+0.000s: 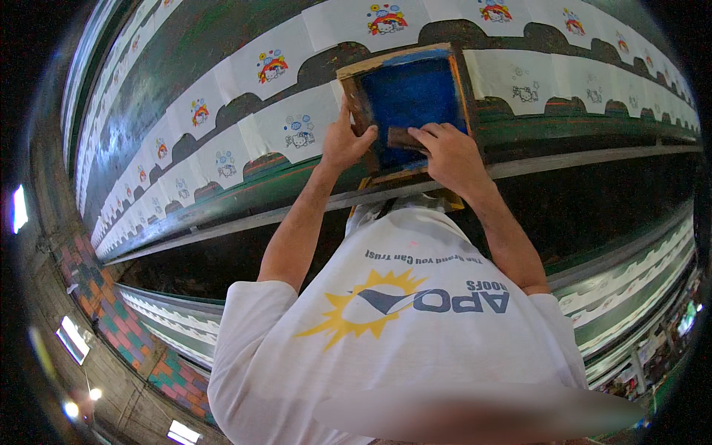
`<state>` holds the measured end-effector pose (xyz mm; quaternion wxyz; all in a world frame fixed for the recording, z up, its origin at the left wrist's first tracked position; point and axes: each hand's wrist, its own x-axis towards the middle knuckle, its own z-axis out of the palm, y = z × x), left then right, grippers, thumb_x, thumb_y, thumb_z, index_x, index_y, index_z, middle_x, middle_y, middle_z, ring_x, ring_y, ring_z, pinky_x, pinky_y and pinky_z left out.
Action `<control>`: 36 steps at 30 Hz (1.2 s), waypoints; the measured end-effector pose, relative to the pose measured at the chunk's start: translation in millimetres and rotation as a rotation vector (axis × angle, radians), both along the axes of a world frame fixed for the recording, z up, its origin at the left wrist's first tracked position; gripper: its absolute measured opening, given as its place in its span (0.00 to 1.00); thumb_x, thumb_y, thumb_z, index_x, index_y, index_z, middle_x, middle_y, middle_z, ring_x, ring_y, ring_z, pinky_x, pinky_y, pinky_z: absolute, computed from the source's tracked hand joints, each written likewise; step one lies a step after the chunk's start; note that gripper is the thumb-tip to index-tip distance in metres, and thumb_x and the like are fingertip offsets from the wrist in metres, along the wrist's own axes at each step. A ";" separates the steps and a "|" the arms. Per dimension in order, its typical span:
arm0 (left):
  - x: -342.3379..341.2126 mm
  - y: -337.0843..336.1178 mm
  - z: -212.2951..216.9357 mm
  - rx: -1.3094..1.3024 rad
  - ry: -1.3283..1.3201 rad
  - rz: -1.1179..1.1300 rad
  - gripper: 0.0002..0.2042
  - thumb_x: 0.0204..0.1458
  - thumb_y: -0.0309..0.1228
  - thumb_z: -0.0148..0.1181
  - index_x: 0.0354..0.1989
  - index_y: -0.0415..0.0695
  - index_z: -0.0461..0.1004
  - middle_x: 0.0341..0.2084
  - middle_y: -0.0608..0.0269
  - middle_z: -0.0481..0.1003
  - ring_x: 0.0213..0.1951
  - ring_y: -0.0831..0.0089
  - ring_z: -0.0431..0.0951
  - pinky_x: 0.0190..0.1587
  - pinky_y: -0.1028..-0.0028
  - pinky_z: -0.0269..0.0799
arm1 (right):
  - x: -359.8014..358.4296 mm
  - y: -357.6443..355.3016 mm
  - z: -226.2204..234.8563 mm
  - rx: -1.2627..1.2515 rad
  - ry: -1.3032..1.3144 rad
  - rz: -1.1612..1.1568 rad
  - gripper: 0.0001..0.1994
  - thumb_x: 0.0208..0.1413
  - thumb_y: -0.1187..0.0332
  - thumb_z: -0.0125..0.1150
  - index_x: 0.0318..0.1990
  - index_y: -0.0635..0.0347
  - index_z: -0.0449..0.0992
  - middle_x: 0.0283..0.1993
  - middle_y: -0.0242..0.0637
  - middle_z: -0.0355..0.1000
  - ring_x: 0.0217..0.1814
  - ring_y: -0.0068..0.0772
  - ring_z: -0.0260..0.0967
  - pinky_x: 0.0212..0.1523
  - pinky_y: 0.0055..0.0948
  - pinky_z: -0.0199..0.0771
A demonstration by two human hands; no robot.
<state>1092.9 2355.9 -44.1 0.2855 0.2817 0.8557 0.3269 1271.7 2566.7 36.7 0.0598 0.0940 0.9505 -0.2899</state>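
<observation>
A wooden screen-printing frame [399, 59] lies on the long green table, its mesh [411, 93] coated with dark blue ink. My left hand [345, 142] is closed round the frame's left side, the thumb over the inner edge. Inside the frame's near part, my right hand [452, 156] grips a brown squeegee [403, 139] from above, with its blade against the blue mesh. White cut pieces lie in rows beside the frame. One piece on its left [299, 130] bears a cartoon print with blue clouds; a piece on its right [525, 89] shows only dark outlines.
Beyond the frame runs another row of white pieces [274, 67] with rainbow-coloured prints. A grey rail [586, 158] follows the table's near edge, close to my body. Behind me stands another long table with white pieces [630, 285]. A multicoloured block wall [111, 315] rises at the left.
</observation>
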 end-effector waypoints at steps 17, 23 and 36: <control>2.4 1.7 0.1 0.009 -0.115 0.012 0.56 0.59 0.44 0.69 0.85 0.40 0.32 0.37 0.30 0.84 0.39 0.32 0.86 0.45 0.45 0.83 | -87.2 54.5 -19.3 0.030 0.000 0.148 0.26 0.58 0.84 0.60 0.62 0.50 0.84 0.61 0.40 0.81 0.65 0.46 0.77 0.67 0.45 0.79; 2.9 6.1 0.5 -0.027 -0.023 -0.008 0.58 0.57 0.46 0.68 0.83 0.31 0.32 0.35 0.27 0.83 0.37 0.32 0.86 0.43 0.45 0.84 | -13.2 16.3 -4.7 0.025 0.030 0.162 0.28 0.51 0.83 0.59 0.60 0.50 0.86 0.60 0.41 0.82 0.62 0.50 0.78 0.65 0.46 0.80; 1.7 2.1 -1.0 -0.026 -0.092 -0.014 0.56 0.59 0.43 0.68 0.83 0.34 0.32 0.35 0.29 0.84 0.37 0.33 0.86 0.43 0.45 0.84 | -99.4 78.9 -11.2 0.052 0.035 0.012 0.22 0.62 0.78 0.64 0.62 0.50 0.84 0.61 0.40 0.81 0.64 0.49 0.77 0.67 0.45 0.79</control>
